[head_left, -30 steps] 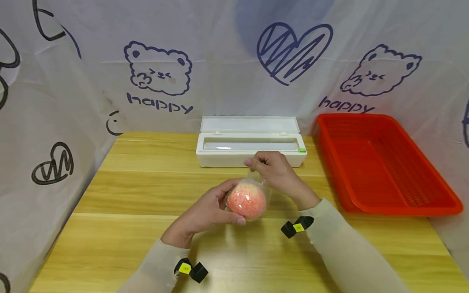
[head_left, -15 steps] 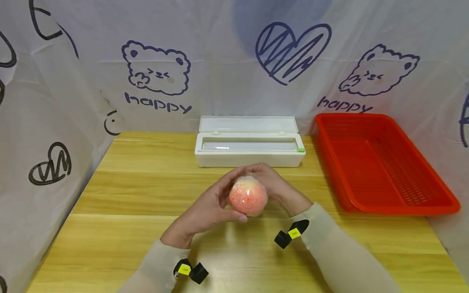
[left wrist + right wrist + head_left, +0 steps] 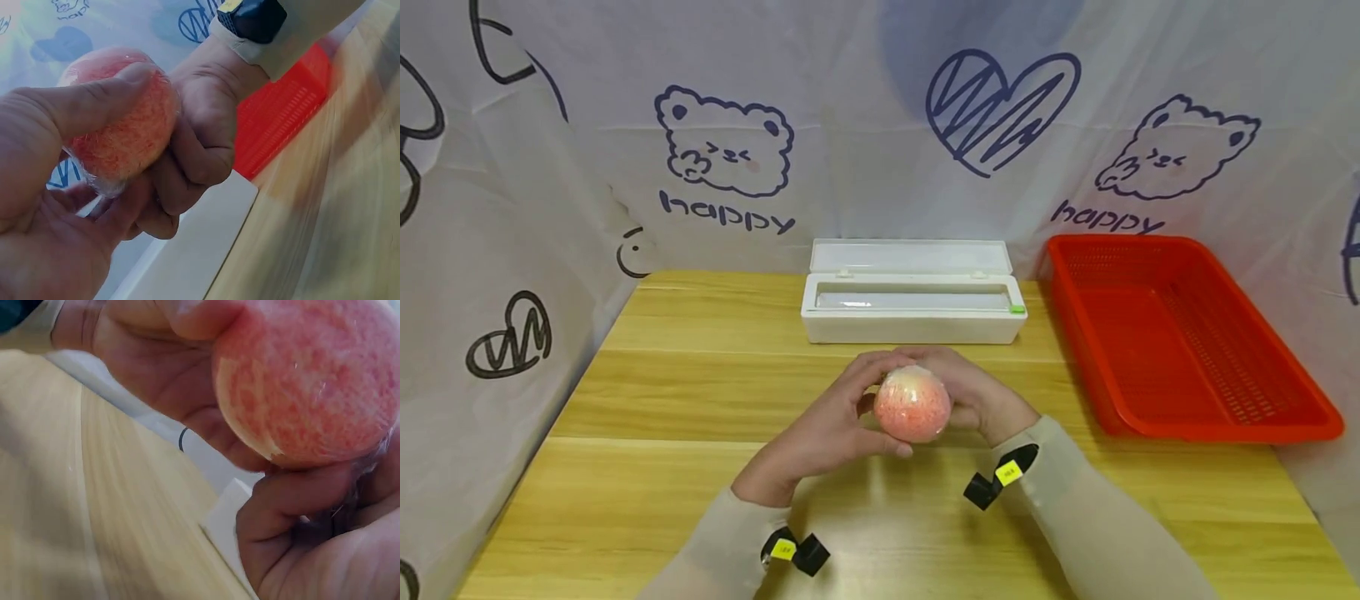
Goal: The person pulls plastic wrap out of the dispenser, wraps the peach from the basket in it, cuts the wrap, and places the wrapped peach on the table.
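Note:
A round pink-red apple (image 3: 913,405) with a pale top, wrapped in clear plastic film, is held above the table. My left hand (image 3: 842,417) grips it, thumb on the near side and fingers on the far left. In the left wrist view the film (image 3: 109,186) bunches into a gathered end beside the fingers. My right hand (image 3: 981,392) is against the apple's right and far side. Its fingers are curled in the right wrist view, with crumpled film (image 3: 356,494) pinched among them. The apple partly hides both sets of fingertips in the head view.
Behind the hands stands a white cling film box (image 3: 913,327), its lid raised, with a small green slider at the right end. A red plastic basket (image 3: 1086,350) stands on the right of the wooden table (image 3: 700,400). A patterned cloth (image 3: 865,150) hangs behind.
My right hand came down from above the apple, where it held a pulled-up end of film, to the fruit's far right side. My left hand kept hold of the apple, its fingers shifting slightly.

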Motion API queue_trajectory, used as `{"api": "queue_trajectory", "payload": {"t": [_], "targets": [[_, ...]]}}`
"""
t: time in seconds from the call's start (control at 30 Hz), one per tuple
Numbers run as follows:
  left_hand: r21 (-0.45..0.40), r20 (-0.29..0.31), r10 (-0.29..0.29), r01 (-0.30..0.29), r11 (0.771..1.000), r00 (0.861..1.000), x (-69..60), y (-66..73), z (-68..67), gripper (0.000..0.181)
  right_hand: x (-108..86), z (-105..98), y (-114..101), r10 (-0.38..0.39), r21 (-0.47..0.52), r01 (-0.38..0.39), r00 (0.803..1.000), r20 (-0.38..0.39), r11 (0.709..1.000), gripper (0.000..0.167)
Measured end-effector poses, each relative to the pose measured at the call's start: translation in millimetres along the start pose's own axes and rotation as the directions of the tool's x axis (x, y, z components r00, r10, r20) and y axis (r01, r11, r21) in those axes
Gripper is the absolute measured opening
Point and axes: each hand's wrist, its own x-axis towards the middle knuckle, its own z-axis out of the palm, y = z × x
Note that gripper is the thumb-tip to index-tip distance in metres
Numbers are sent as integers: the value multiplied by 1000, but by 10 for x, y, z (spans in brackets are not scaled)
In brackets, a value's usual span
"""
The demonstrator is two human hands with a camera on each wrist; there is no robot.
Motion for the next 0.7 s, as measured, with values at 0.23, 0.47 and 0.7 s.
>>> {"api": "queue_trajectory", "payload": {"t": [0.23,0.47,0.7], "targets": [[-147,-82,-14,2,989,997,49,-51,-115,88,-39,14,60,-24,24,27,994,-110,999,14],[-349,-94,-104,65,935,990,65,-85,-168,85,-83,76,-64,-308,-61,305,897,-318,950,48],[-350,-90,-141,102,931,986,121,-108,-52,82,-79,330,-100,-343,33,361,908,-242,932,53]]}}
